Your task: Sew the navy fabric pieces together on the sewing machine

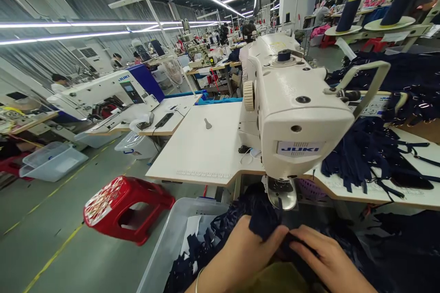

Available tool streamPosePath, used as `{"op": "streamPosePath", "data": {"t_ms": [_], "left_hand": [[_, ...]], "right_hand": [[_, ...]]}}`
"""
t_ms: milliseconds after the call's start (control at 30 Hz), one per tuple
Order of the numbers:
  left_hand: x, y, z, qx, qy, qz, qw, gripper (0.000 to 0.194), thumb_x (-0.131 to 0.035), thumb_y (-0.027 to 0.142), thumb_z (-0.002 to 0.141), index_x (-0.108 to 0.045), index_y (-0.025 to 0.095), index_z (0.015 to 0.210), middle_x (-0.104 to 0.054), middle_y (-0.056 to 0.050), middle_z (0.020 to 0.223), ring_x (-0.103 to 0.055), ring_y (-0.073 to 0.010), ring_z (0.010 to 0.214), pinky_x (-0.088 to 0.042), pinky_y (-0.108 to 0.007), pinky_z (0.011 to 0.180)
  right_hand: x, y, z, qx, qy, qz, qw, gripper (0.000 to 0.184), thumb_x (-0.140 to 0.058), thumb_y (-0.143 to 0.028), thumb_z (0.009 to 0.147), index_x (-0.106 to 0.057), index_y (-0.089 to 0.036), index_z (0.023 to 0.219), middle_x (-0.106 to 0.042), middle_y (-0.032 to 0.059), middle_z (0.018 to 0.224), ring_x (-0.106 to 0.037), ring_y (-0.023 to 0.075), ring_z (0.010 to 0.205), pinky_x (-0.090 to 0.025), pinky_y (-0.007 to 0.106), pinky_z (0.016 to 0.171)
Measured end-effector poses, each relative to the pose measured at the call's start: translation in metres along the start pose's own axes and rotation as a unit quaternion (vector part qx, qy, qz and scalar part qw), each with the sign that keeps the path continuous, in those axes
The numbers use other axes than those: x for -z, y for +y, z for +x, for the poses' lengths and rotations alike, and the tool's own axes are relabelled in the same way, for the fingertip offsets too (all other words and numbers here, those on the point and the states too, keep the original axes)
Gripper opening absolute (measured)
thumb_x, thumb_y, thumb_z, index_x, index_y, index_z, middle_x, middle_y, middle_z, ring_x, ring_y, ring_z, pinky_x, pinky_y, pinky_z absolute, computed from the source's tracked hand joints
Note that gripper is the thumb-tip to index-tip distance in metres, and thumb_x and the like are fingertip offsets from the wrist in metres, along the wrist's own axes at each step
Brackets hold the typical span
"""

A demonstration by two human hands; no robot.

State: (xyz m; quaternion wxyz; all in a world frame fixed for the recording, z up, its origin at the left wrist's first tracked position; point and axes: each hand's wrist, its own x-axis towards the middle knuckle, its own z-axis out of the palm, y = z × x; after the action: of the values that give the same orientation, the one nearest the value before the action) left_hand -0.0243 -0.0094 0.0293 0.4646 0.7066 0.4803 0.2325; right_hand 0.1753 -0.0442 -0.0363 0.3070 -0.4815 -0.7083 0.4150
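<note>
A piece of navy fabric (264, 220) is gripped in my left hand (245, 247), with the thumb pressed against it. Close beside it, my right hand (319, 249) pinches a dark navy strap (302, 241) between thumb and fingers. Both hands are just below and in front of the round metal plate (282, 194) under the head of a white sewing machine (302, 114). Whether the fabric and the strap are one piece, I cannot tell. Under my left forearm, more navy straps (220, 233) are heaped in a clear plastic bin (165, 242).
A white machine table (202, 146) bears a small grey metal piece (207, 123). Piled navy straps (357, 151) and a dark phone (412, 176) lie on the right. A red stool (127, 206) stands on the left floor. Another sewing machine (110, 91) is behind it.
</note>
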Motion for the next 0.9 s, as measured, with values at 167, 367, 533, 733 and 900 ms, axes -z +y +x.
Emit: {"op": "streamPosePath", "data": {"t_ms": [167, 367, 533, 733, 900], "left_hand": [[-0.01, -0.007, 0.014, 0.033, -0.001, -0.179, 0.983, 0.031, -0.065, 0.043, 0.084, -0.069, 0.017, 0.099, -0.063, -0.001, 0.066, -0.059, -0.0137, 0.057, -0.047, -0.022, 0.056], [-0.015, -0.011, 0.033, 0.026, 0.072, -0.113, 0.991, 0.032, -0.058, 0.038, 0.089, -0.056, 0.02, 0.115, -0.059, 0.004, 0.061, -0.061, -0.015, 0.055, -0.046, -0.023, 0.053], [-0.01, -0.022, 0.038, -0.167, 0.306, 0.227, 0.909, 0.035, -0.056, 0.036, 0.092, -0.053, 0.016, 0.121, -0.065, -0.006, 0.084, -0.065, -0.0198, 0.074, -0.052, -0.031, 0.066], [-0.008, -0.03, 0.034, -0.366, 0.172, 0.445, 0.799, 0.025, -0.051, 0.028, 0.097, -0.058, 0.017, 0.118, -0.061, -0.007, 0.126, -0.049, -0.0184, 0.125, -0.039, -0.033, 0.104], [-0.011, -0.036, 0.036, -0.32, 0.137, 0.486, 0.802, 0.024, -0.049, 0.033, 0.098, -0.06, 0.022, 0.115, -0.049, -0.002, 0.142, -0.041, -0.0169, 0.132, -0.036, -0.034, 0.101]], "right_hand": [[0.018, -0.01, -0.004, -0.034, 0.082, 0.003, 0.996, 0.025, -0.047, -0.043, 0.094, -0.067, -0.027, 0.095, -0.069, 0.0005, 0.089, -0.067, 0.0167, 0.084, -0.052, 0.019, 0.071], [0.028, -0.008, 0.017, -0.114, 0.119, -0.041, 0.985, 0.039, -0.04, -0.056, 0.093, -0.062, -0.024, 0.083, -0.064, -0.0007, 0.077, -0.061, 0.017, 0.074, -0.047, 0.022, 0.063], [0.037, -0.001, 0.04, -0.121, 0.112, -0.078, 0.983, 0.043, -0.037, -0.059, 0.093, -0.058, -0.023, 0.082, -0.061, -0.0007, 0.075, -0.058, 0.0176, 0.073, -0.045, 0.025, 0.065], [0.045, 0.006, 0.052, -0.098, 0.108, -0.09, 0.985, 0.035, -0.042, -0.056, 0.092, -0.052, -0.024, 0.081, -0.058, -0.0006, 0.075, -0.057, 0.0176, 0.072, -0.047, 0.028, 0.069], [0.044, 0.015, 0.049, -0.046, 0.192, -0.034, 0.98, 0.031, -0.049, -0.049, 0.091, -0.053, -0.025, 0.11, -0.064, 0.0031, 0.091, -0.062, 0.0186, 0.086, -0.052, 0.028, 0.075]]}}
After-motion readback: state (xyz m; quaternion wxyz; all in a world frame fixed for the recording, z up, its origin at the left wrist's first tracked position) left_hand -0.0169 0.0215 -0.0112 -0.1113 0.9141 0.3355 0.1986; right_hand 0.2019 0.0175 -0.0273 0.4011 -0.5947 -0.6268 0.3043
